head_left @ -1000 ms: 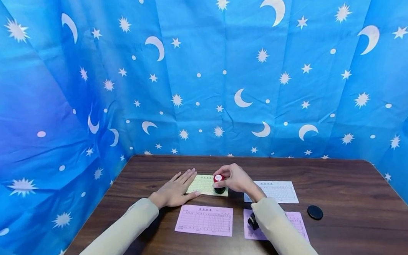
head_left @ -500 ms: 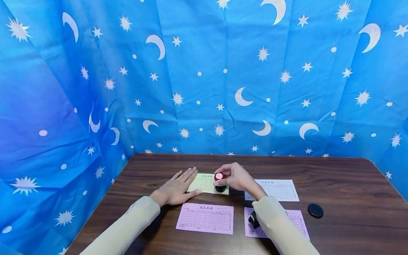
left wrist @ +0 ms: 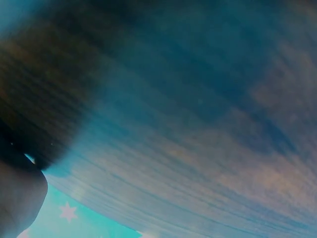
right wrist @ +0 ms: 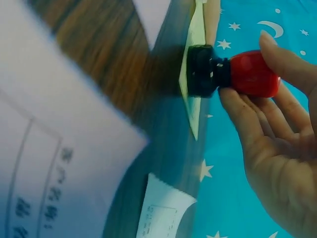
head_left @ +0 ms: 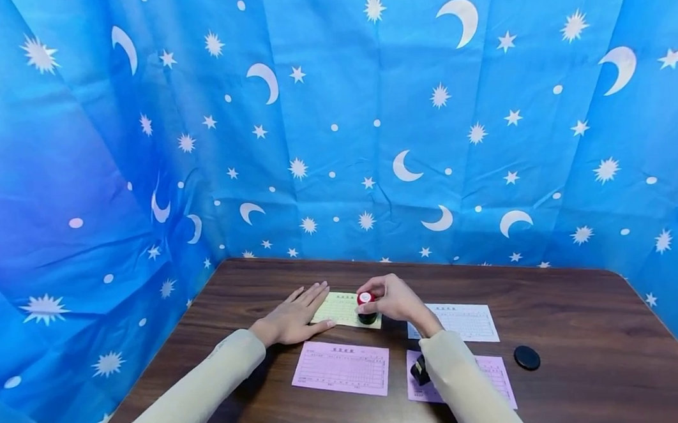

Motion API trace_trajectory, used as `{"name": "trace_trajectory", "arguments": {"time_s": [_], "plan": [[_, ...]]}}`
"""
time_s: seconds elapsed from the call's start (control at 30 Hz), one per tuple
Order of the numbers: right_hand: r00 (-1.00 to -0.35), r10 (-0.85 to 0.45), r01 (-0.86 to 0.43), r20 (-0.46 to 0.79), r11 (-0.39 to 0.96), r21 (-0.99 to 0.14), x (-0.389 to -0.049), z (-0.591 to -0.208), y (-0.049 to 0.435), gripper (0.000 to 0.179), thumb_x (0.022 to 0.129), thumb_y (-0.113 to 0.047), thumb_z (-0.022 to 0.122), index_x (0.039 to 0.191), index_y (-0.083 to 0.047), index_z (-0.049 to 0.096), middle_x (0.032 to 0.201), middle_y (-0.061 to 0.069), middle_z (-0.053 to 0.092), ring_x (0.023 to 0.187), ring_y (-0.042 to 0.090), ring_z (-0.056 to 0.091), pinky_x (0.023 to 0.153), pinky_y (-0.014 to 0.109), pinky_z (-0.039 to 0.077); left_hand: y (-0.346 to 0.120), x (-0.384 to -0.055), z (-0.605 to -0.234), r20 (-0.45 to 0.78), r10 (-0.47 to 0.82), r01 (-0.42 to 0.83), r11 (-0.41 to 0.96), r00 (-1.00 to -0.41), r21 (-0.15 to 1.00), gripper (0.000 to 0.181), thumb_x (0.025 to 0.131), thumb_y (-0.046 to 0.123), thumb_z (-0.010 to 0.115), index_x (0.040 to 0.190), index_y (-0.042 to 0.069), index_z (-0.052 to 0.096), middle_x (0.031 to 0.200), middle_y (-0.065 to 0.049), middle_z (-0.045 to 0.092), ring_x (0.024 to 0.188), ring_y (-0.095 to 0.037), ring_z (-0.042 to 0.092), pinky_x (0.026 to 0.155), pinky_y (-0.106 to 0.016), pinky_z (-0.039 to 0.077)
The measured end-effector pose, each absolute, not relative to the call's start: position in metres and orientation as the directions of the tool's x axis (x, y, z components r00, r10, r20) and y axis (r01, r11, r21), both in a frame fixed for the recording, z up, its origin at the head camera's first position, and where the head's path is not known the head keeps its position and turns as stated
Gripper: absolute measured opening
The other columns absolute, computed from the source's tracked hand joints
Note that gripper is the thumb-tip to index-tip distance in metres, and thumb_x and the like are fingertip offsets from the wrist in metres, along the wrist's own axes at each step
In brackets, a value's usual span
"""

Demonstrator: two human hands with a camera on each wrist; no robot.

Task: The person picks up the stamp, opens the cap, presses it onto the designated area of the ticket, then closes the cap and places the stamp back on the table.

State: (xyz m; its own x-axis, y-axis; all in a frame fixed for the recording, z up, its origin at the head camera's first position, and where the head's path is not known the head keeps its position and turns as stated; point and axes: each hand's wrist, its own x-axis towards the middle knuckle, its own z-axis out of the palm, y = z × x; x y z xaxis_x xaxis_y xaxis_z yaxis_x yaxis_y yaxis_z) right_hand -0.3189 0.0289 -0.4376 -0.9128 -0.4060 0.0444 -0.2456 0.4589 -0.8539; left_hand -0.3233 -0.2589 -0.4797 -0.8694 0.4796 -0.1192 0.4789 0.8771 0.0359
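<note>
Stamp (right wrist: 240, 73), red handle, black base: upright on the yellow slip (head_left: 334, 309), pinched in the fingers of the right hand (head_left: 395, 298). Left hand (head_left: 291, 319): at 9 o'clock, fingers straight, flat over the slip's edge. White slip (head_left: 466, 323): 3 o'clock. Pink slip (head_left: 341, 369): 7 o'clock. Surface (head_left: 586, 313): wood-grained.

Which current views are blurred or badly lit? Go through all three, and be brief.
Head view: mostly sharp and bright, with a soft shadow beside the left sleeve. Left wrist view: dim, blue-tinted, table badly blurred. Right wrist view: stamp fairly clear, nearest paper soft-edged.
</note>
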Motion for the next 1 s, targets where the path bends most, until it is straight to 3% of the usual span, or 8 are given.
{"name": "trace_trajectory", "arguments": {"time_s": [0.4, 0.7, 1.0], "plan": [[-0.915, -0.393, -0.256, 0.085, 0.407, -0.877, -0.31, -0.445, 0.021, 0.034, 0.087, -0.015, 0.087, 0.118, -0.006, 0.078, 0.103, 0.008, 0.083, 0.093, 0.013, 0.074, 0.087, 0.035, 0.06, -0.264, -0.319, -0.476, -0.171, 0.46, 0.461, 0.887, -0.871, 0.035, 0.094, 0.102, 0.079, 0.028, 0.171, 0.017, 0.011, 0.18, -0.003, 0.009, 0.167, -0.023, 0.011, 0.136, -0.052, 0.011], [-0.929, -0.355, -0.274, 0.11, 0.454, -0.848, -0.304, -0.431, 0.028, 0.033, 0.089, -0.019, 0.086, 0.12, -0.01, 0.078, 0.11, 0.007, 0.08, 0.101, 0.019, 0.074, 0.093, 0.045, 0.061, -0.257, -0.323, -0.471, -0.189, 0.468, 0.465, 0.883, -0.863, 0.062, 0.095, 0.102, 0.079, 0.028, 0.171, 0.016, 0.01, 0.18, -0.004, 0.008, 0.168, -0.025, 0.01, 0.136, -0.054, 0.01], [-0.927, -0.349, -0.295, 0.136, 0.459, -0.838, -0.298, -0.42, 0.042, 0.033, 0.089, -0.02, 0.086, 0.12, -0.011, 0.078, 0.109, 0.006, 0.08, 0.097, 0.017, 0.074, 0.083, 0.035, 0.061, -0.256, -0.321, -0.468, -0.207, 0.473, 0.467, 0.881, -0.857, 0.08, 0.095, 0.102, 0.079, 0.03, 0.171, 0.017, 0.007, 0.18, -0.003, 0.005, 0.168, -0.023, 0.007, 0.137, -0.052, 0.008]]}}
